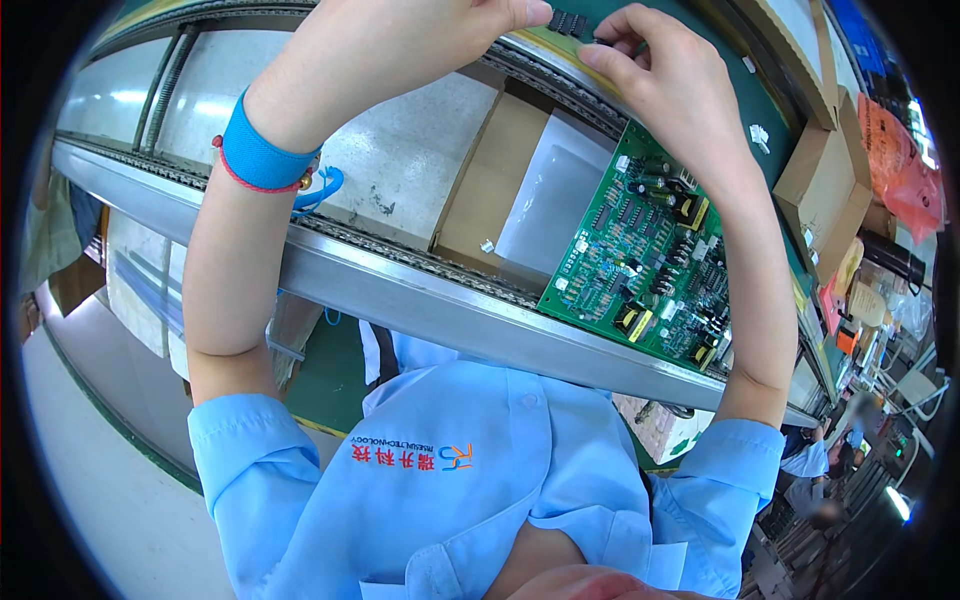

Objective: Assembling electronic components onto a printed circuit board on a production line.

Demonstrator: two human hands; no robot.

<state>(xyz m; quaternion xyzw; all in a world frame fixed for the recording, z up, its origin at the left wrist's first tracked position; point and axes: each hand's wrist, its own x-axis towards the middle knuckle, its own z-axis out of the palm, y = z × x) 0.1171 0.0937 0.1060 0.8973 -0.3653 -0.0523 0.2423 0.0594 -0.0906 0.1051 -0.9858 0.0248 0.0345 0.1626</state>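
My left hand (420,32) reaches to the top edge, where most of its fingers are cut off; only its thumb shows plainly. Just past that thumb lie several black chips (568,22) on a green surface. My right hand (678,85) is bent in a pinch beside them. A bit of something small and dark shows at its fingertips, too little to name. Below my right wrist, a green circuit board (600,265) crowded with components spans the rails, partly hidden by my right forearm.
A metal rail (420,300) with a chain runs across in front of me. Between the rails sits an open cardboard box (478,165) with a white sheet inside. Small white connectors (759,137) lie at the right, near another carton (825,190) and an orange bag (890,150).
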